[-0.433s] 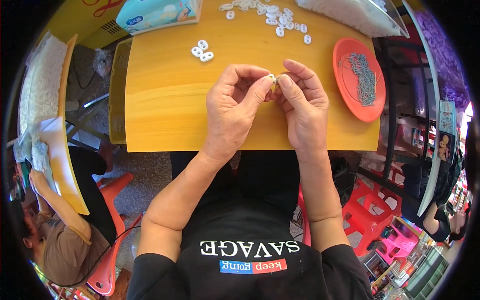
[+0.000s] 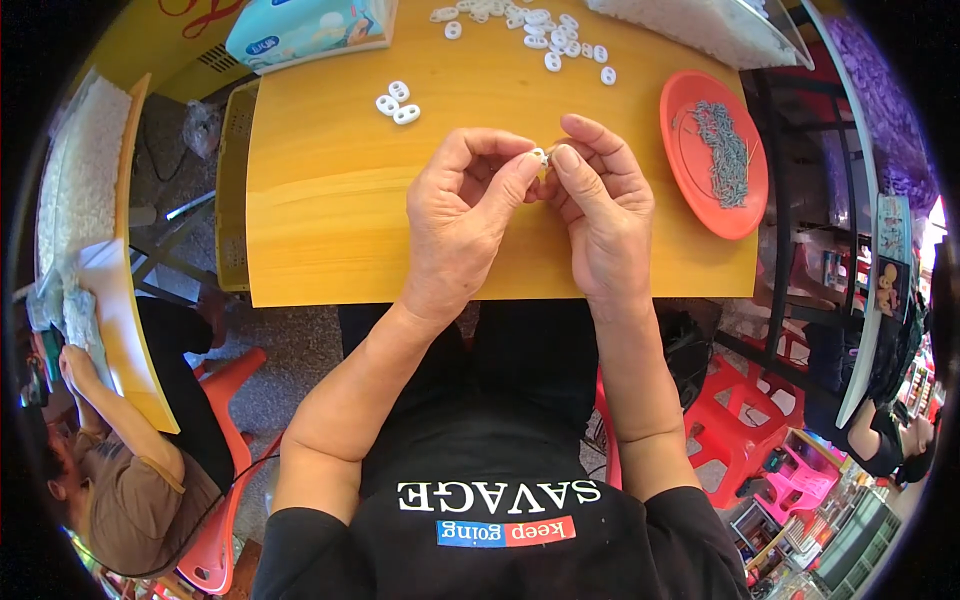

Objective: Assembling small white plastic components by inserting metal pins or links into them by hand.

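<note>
A small white oval plastic piece (image 2: 541, 156) is pinched between the thumb and fingers of my left hand (image 2: 464, 215), above the table's middle. Right beside it, my right hand (image 2: 603, 205) has its thumb pressed against its index finger, close to the piece's edge. Whatever sits in that right pinch is too small and covered to make out. Several matching two-holed white pieces (image 2: 571, 47) lie scattered at the table's far side. A group of 3 more (image 2: 406, 115) rests to the left of my hands. To the right, a red plate (image 2: 690, 190) holds a heap of small grey screws (image 2: 722, 150).
The yellow table (image 2: 330, 220) ends just before my body. A tissue pack (image 2: 310, 32) stands at the far left, a tub of white pieces (image 2: 705, 30) at the far right. Another person (image 2: 140, 470) sits at a side table on the left. Red stools (image 2: 735, 425) stand lower right.
Both hands keep the same pinch around the white piece, with only a tiny finger shift. The whole view has moved slightly, so the table things appear a little further left and up.
</note>
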The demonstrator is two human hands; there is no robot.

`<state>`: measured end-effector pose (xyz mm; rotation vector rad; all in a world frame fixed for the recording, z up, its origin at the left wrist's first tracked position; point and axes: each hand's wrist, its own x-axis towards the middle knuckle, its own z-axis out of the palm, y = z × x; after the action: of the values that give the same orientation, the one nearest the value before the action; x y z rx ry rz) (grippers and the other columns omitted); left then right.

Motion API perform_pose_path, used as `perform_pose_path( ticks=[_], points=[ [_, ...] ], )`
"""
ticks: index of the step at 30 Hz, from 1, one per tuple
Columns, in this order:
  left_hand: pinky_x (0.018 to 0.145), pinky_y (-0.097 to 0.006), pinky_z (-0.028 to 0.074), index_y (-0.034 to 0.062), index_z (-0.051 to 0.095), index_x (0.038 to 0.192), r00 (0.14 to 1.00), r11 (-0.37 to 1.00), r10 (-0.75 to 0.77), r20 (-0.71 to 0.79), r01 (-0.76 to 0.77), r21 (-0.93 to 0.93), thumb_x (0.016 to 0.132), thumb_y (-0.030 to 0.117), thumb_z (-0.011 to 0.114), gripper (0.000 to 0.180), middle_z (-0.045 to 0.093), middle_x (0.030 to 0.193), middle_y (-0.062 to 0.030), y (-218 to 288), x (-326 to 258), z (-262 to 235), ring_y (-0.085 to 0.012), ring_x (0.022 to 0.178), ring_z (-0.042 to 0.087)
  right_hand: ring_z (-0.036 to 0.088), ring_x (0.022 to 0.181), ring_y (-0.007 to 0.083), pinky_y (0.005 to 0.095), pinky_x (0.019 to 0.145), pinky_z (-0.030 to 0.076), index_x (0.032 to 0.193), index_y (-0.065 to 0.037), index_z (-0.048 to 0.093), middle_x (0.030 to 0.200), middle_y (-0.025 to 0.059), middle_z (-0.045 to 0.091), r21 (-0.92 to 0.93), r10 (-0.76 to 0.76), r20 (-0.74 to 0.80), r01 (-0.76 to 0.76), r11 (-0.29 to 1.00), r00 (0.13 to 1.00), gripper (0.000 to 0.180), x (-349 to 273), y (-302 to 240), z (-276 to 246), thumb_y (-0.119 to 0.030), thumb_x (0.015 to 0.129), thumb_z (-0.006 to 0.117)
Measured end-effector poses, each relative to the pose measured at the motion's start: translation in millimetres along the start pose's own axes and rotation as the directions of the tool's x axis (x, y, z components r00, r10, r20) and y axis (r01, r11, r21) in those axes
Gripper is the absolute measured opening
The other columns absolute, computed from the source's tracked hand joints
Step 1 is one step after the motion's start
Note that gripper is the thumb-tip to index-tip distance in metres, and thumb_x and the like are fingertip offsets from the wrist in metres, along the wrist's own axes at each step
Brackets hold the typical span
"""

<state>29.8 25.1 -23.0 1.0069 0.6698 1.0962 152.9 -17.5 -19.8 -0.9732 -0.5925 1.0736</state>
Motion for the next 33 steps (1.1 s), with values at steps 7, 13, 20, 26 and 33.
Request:
perform_pose_path(
  ticks=[7, 13, 20, 26, 33],
  points=[
    [0.075, -0.023, 0.055, -0.0008, 0.060, 0.102, 1.000, 1.000, -0.001, 0.000, 0.001, -0.003, 0.093, 0.002, 0.064, 0.010, 0.064, 0.092, -0.0046, -0.2, 0.2, -0.3, -0.0094, 0.081, 0.063, 0.063, 0.085, 0.0112, 0.0273, 0.075, 0.055, 0.122, -0.001, 0.059, 0.098, 0.0028, 0.065, -0.028, -0.014, 0.000, 0.014, 1.000, 1.000, 0.029, -0.6, 0.0, -0.1, -0.005, 0.093, 0.063],
    [0.076, -0.024, 0.056, -0.0011, 0.060, 0.102, 1.000, 1.000, -0.009, 0.003, 0.009, 0.009, 0.093, 0.001, 0.064, 0.010, 0.064, 0.092, -0.0049, 1.5, -0.7, 1.4, -0.0098, 0.081, 0.063, 0.063, 0.086, 0.0114, 0.0266, 0.075, 0.055, 0.122, -0.001, 0.059, 0.099, 0.0027, 0.065, -0.049, -0.028, 0.002, 0.029, 0.998, 1.000, 0.029, -1.4, 0.0, -0.4, -0.004, 0.094, 0.063],
    [0.075, -0.024, 0.055, -0.0009, 0.059, 0.102, 1.000, 1.000, 0.004, -0.006, -0.004, -0.001, 0.093, 0.001, 0.063, 0.010, 0.064, 0.092, -0.0048, 0.1, -1.8, 0.8, -0.0096, 0.082, 0.063, 0.059, 0.086, 0.0086, 0.0233, 0.074, 0.052, 0.118, 0.002, 0.060, 0.095, 0.0037, 0.062, -0.222, -0.174, 0.030, 0.177, 0.959, 0.984, 0.025, -3.5, 0.6, 5.9, -0.001, 0.093, 0.063],
    [0.070, -0.022, 0.051, -0.0003, 0.060, 0.099, 1.000, 0.995, 0.013, 0.004, -0.013, 0.101, 0.092, 0.001, 0.065, 0.008, 0.065, 0.087, -0.0031, 1.7, -1.9, 1.0, -0.0076, 0.078, 0.061, 0.058, 0.080, 0.0064, 0.0211, 0.072, 0.050, 0.117, 0.001, 0.060, 0.089, 0.0014, 0.060, -0.451, -0.281, 0.125, 0.307, 0.838, 0.951, 0.026, -2.6, -3.8, 4.1, 0.005, 0.091, 0.062],
    [0.070, -0.022, 0.051, -0.0008, 0.062, 0.098, 0.999, 0.995, -0.042, 0.013, 0.040, 0.086, 0.092, 0.002, 0.066, 0.008, 0.065, 0.086, -0.0032, 0.4, 2.6, -6.1, -0.0083, 0.077, 0.061, 0.059, 0.081, 0.0068, 0.0218, 0.075, 0.050, 0.117, 0.002, 0.060, 0.088, 0.0018, 0.062, -0.437, -0.169, 0.124, 0.207, 0.876, 0.978, 0.026, -0.4, -0.4, -0.5, 0.003, 0.091, 0.062]
  ],
)
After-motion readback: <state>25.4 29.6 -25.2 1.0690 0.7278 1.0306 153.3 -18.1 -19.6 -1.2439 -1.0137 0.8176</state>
